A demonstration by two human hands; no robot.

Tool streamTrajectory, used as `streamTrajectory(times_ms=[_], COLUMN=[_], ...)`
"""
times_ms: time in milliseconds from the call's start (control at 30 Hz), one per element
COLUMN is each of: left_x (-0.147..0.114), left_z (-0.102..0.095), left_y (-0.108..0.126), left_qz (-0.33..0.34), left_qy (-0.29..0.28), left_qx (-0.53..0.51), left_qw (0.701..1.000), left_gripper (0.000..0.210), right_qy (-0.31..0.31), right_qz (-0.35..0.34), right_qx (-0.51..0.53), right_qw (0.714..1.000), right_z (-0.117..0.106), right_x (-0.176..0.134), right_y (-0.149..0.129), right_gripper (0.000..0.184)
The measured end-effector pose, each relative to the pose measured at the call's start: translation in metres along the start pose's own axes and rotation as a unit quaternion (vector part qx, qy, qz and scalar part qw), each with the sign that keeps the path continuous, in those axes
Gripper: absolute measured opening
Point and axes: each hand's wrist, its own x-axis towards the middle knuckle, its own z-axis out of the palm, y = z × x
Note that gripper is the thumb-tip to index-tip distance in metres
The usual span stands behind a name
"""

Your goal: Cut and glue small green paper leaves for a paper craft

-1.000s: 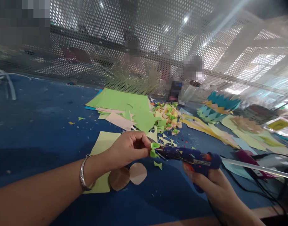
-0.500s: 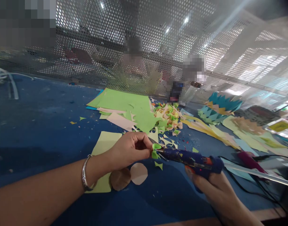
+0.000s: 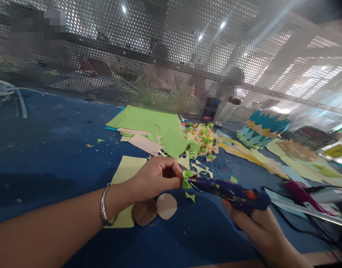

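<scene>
My left hand pinches a small curled green paper piece between thumb and forefinger. A blue hot glue gun is in my right hand, fingers wrapped round its handle, its metal nozzle at the green piece. A clear glue stick sticks out of the gun's back. Beneath my left hand and wrist lies a pale yellow paper sheet. Two paper discs, a brown one and a pale pink one, rest just below the hand. A green paper scrap lies under the nozzle.
Behind my hands are stacked green sheets and a heap of curled paper pieces. A blue-green paper crown stands at right, near a magenta tool and black cables. A perforated metal screen borders the blue table.
The whole view has shifted slightly, so things sit a little farther right. Both hands keep their grips, and the nozzle stays at the green paper piece.
</scene>
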Motion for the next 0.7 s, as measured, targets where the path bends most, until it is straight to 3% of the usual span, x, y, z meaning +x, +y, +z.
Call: streamTrajectory(times_ms=[333,500,700], left_x=[0.0,0.001,0.003], left_z=[-0.001,0.0,-0.002], left_y=[-0.002,0.0,0.001], left_qz=[0.005,0.011,0.046], left_qy=[-0.002,0.009,0.061], left_qx=[-0.011,-0.002,0.001], left_qw=[1.0,1.0,0.997], left_gripper=[0.011,0.011,0.013], right_qy=[-0.011,-0.007,-0.081], right_qz=[-0.003,0.068,0.093], right_qx=[-0.001,0.049,0.136], right_qw=[1.0,0.996,0.983], right_z=[-0.001,-0.003,-0.017], right_x=[0.005,0.004,0.015], right_y=[-0.014,-0.012,-0.008], right_gripper=[0.016,0.023,0.041])
